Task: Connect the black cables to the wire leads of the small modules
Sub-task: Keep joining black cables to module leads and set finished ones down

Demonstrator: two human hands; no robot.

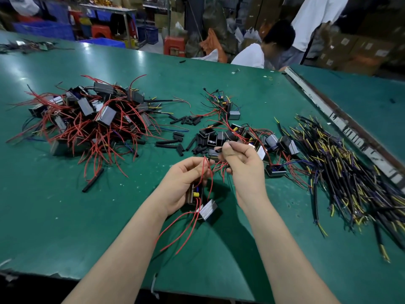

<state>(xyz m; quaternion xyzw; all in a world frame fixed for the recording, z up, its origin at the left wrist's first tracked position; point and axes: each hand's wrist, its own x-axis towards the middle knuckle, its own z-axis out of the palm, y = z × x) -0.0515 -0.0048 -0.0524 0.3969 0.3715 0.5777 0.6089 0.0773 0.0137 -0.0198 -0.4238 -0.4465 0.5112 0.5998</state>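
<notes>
Hands mid-join: left hand grips a small module by its red leads; right hand pinches a black piece. Black cables lie heaped right, many modules apparently unconnected.

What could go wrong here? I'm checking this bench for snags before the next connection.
The red wires bunched between the left hand and right hand could tangle or get mismatched. The silver box dangling below the held module may tug its leads.
</notes>
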